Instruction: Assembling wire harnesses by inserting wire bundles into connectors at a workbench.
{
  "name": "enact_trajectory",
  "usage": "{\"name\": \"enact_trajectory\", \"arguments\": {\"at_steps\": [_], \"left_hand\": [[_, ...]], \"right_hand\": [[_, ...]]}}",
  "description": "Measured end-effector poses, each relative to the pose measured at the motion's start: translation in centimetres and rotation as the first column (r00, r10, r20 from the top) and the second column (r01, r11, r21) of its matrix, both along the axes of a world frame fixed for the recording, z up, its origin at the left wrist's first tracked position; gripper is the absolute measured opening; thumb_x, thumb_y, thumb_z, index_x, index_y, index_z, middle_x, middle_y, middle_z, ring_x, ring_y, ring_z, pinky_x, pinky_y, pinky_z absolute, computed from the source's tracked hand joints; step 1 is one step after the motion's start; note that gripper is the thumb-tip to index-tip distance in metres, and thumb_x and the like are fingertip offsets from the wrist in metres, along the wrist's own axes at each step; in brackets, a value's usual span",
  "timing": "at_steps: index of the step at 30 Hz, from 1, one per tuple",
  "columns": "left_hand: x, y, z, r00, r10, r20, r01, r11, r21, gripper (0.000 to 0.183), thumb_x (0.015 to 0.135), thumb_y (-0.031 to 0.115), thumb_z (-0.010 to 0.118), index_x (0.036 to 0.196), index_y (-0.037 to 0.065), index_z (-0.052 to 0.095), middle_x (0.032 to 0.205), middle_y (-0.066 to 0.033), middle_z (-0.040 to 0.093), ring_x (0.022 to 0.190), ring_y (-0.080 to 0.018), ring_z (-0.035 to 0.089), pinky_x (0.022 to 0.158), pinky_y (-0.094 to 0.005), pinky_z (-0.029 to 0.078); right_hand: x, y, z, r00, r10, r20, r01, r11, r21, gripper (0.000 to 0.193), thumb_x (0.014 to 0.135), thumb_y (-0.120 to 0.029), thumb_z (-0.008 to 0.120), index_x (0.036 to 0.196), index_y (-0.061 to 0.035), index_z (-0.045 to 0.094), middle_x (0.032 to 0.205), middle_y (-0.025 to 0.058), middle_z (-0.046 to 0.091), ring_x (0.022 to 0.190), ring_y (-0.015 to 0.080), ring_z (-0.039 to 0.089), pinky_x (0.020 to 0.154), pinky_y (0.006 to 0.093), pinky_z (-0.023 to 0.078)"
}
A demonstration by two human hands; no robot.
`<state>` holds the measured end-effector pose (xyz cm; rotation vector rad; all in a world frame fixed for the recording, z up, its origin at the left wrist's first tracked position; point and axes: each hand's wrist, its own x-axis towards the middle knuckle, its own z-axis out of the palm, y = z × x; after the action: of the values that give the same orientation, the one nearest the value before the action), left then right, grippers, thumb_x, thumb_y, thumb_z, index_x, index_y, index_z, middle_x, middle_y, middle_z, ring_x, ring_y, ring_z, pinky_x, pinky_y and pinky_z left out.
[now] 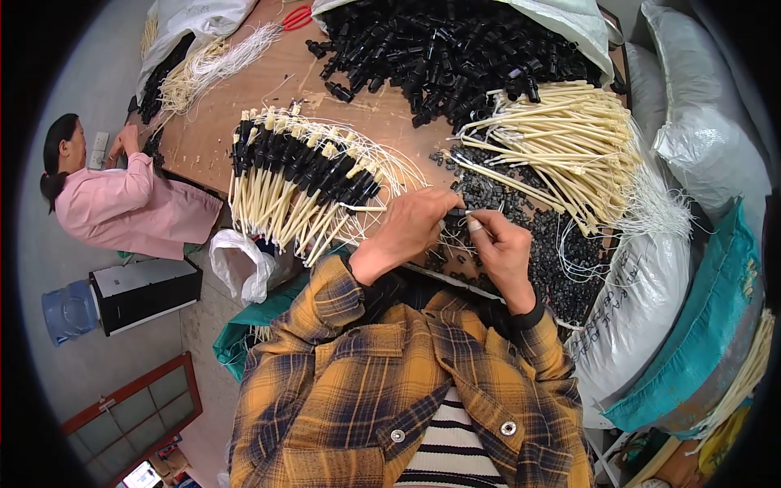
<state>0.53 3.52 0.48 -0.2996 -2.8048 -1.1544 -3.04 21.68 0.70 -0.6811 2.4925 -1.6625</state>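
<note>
My left hand (pixel 407 226) is closed, its fingers gripping a short black plastic fitting (pixel 458 212). A cream tube (pixel 368 209) sticks out on the left side of this hand; whether it joins the fitting is hidden by the palm. From the right, my right hand (pixel 503 252) pinches at the fitting's other end, with a pale wrap around one digit. Left of my hands lies a row of cream tubes with black fittings (pixel 309 175) and thin white cords. Small black pieces (pixel 561 272) are spread beneath and right of my right hand.
A bundle of cream tubes (pixel 561 150) lies at the right. Black fittings (pixel 455 61) spill from a white sack at the back of the wooden table (pixel 215 146). Red-handled scissors (pixel 297 18) lie at the far edge. A person in pink (pixel 110 199) works at the left. Full sacks (pixel 639 309) crowd the right side.
</note>
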Motion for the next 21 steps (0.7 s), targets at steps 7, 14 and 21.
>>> {"name": "enact_trajectory", "arguments": {"at_steps": [7,14,21], "left_hand": [[0.1,0.2,0.6,0.995,0.015,0.097,-0.021,0.998,0.058,0.035,0.073,-0.005,0.058,0.107,0.004,0.059,0.094,-0.0153,0.064,0.091,-0.0357,0.062,0.078,-0.041,0.05],[0.1,0.3,0.8,0.99,-0.003,0.139,-0.001,0.999,0.032,0.038,0.075,-0.004,0.058,0.111,0.005,0.059,0.097,-0.0162,0.064,0.094,-0.0369,0.061,0.079,-0.0419,0.05],[0.1,0.3,1.2,0.991,-0.01,0.136,0.001,0.998,0.065,0.039,0.074,-0.005,0.056,0.112,0.005,0.058,0.097,-0.0164,0.063,0.092,-0.0373,0.061,0.078,-0.0417,0.05]], "right_hand": [[0.3,-0.1,0.4,0.994,-0.113,0.002,0.113,0.991,-0.067,0.006,0.086,-0.007,0.067,0.091,-0.0033,0.068,0.063,0.0098,0.062,0.052,0.0156,0.06,0.049,0.0272,0.045],[0.5,-0.1,0.0,0.998,-0.038,-0.058,0.038,0.999,-0.014,0.006,0.087,-0.007,0.067,0.091,-0.0025,0.068,0.062,0.0072,0.061,0.053,0.0117,0.059,0.05,0.0251,0.044],[0.6,0.0,-0.3,0.984,-0.174,0.046,0.179,0.971,-0.156,0.011,0.091,-0.008,0.065,0.096,0.0018,0.066,0.067,-0.0029,0.058,0.06,0.0008,0.049,0.052,0.019,0.039]]}}
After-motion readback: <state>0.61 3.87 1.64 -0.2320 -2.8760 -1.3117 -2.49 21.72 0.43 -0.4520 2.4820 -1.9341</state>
